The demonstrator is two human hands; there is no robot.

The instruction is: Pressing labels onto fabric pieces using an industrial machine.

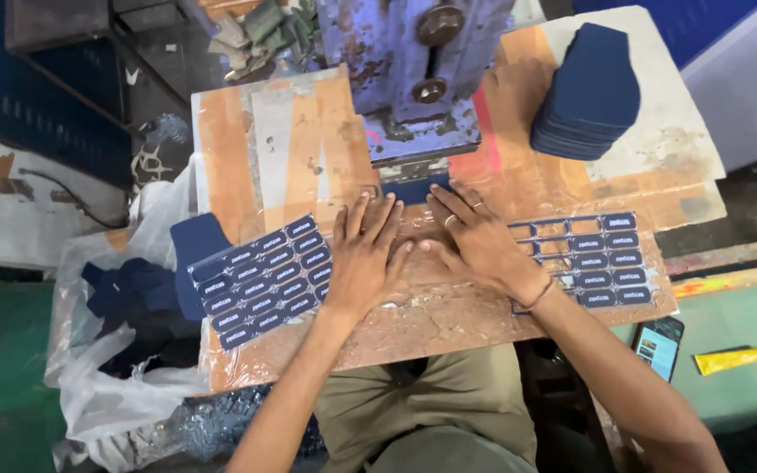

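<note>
Worn board (291,149) spans the bench, a blue press (413,70) at its far middle. Both hands lie flat, fingers spread, holding nothing: left hand (363,258) and right hand (475,241) pin a navy piece (413,188) under the press. Label sheets (265,280) flank them; navy stack (589,92) far right.

Worn, tape-patched wooden board (291,149), chipped blue-painted metal press (405,79), matt navy cloth pieces (590,88), glossy label sheet (265,278).

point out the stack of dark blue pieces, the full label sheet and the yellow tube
stack of dark blue pieces (590,83), head view, top piece
full label sheet (265,278), head view, middle of the sheet
yellow tube (731,359), head view, middle of its body
</note>
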